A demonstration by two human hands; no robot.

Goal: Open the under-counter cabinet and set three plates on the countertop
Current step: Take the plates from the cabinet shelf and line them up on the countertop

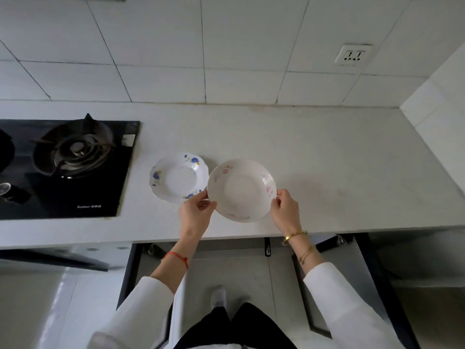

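A white plate with pink flowers [241, 190] is at the front of the pale countertop [339, 172], held by both hands. My left hand [195, 212] pinches its left rim and my right hand [285, 210] pinches its right rim. Whether it rests on the counter or hovers just above it I cannot tell. Touching its left side lies a scalloped white plate with blue flowers [180, 177], flat on the counter. Below the counter edge both cabinet doors stand open, the left door [127, 273] and the right door [377, 273].
A black gas hob [68, 170] with a burner fills the counter's left part. A wall socket [352, 55] sits on the tiled wall behind. A side wall [440, 117] bounds the counter on the right. My legs and a shoe [218, 297] are between the open doors.
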